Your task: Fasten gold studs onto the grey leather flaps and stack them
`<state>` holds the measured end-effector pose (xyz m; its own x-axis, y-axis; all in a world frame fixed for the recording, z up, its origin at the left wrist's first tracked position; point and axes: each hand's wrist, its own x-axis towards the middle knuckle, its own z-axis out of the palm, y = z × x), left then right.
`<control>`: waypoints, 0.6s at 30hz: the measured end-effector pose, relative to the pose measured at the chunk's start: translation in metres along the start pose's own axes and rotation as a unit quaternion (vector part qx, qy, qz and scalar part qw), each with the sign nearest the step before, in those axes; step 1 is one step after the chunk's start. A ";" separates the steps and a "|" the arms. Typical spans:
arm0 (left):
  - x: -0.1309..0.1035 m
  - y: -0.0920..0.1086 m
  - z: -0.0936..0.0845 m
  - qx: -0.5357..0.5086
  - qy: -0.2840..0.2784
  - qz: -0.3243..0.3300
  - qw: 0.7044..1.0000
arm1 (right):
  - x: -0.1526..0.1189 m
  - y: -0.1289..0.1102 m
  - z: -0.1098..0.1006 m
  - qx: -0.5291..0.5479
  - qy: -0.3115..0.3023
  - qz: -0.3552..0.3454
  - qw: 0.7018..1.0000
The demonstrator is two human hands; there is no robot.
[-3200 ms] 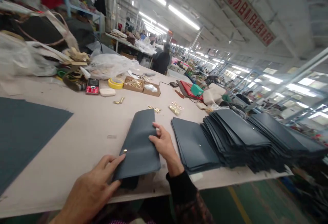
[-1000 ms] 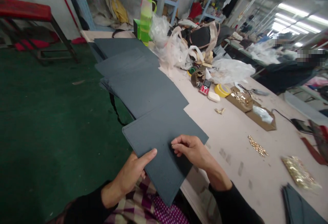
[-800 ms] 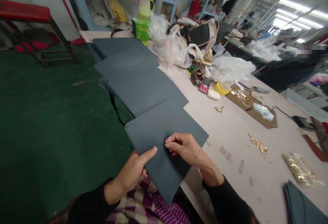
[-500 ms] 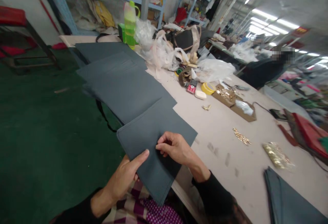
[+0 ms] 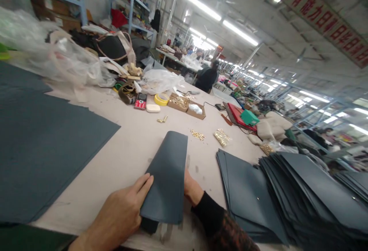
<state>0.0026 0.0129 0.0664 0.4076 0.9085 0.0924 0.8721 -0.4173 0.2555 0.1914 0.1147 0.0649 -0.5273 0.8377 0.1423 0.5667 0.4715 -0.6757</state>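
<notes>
A dark blue-grey leather-like panel (image 5: 166, 182) is bent into a curve above the near part of the table. At its left edge my left hand (image 5: 122, 207) is closed, with the fingers lying along the panel's face. My right hand (image 5: 192, 187) reaches in behind the right edge, and its fingers are hidden there. A small black piece (image 5: 149, 226) sticks out under the panel's lower left corner. Just beyond the panel lies a small pile of gold metal pieces (image 5: 197, 134), with a clear bag of similar pieces (image 5: 222, 137) to its right.
Stacked matching panels lie at left (image 5: 57, 143) and right (image 5: 247, 189). Farther back are yellow tape (image 5: 161, 99), a red phone (image 5: 140, 100), small cardboard boxes (image 5: 178, 102) and plastic bags (image 5: 161, 80). A person (image 5: 207, 77) in dark clothes is in the background.
The view has swung right. The panel has moved from my lap over the table and is now bent. My right hand has gone from the panel's face to behind its right edge.
</notes>
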 end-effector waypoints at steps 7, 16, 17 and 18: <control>0.008 0.004 0.017 0.066 -0.030 0.007 0.997 | -0.011 0.078 -0.116 -0.249 0.101 0.225 0.936; -0.002 -0.015 0.055 0.036 0.069 0.023 0.997 | 0.021 0.149 -0.164 -0.363 0.066 0.309 0.876; -0.004 -0.017 0.059 0.030 0.070 0.019 0.997 | 0.024 0.151 -0.163 -0.370 0.058 0.311 0.874; -0.006 -0.019 0.064 0.024 0.067 0.018 0.997 | 0.027 0.153 -0.161 -0.376 0.052 0.313 0.871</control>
<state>0.0011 0.0137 -0.0006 0.4018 0.8868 0.2285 0.8708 -0.4472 0.2043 0.3654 0.2542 0.0819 0.0716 0.9974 0.0079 0.9973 -0.0717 0.0139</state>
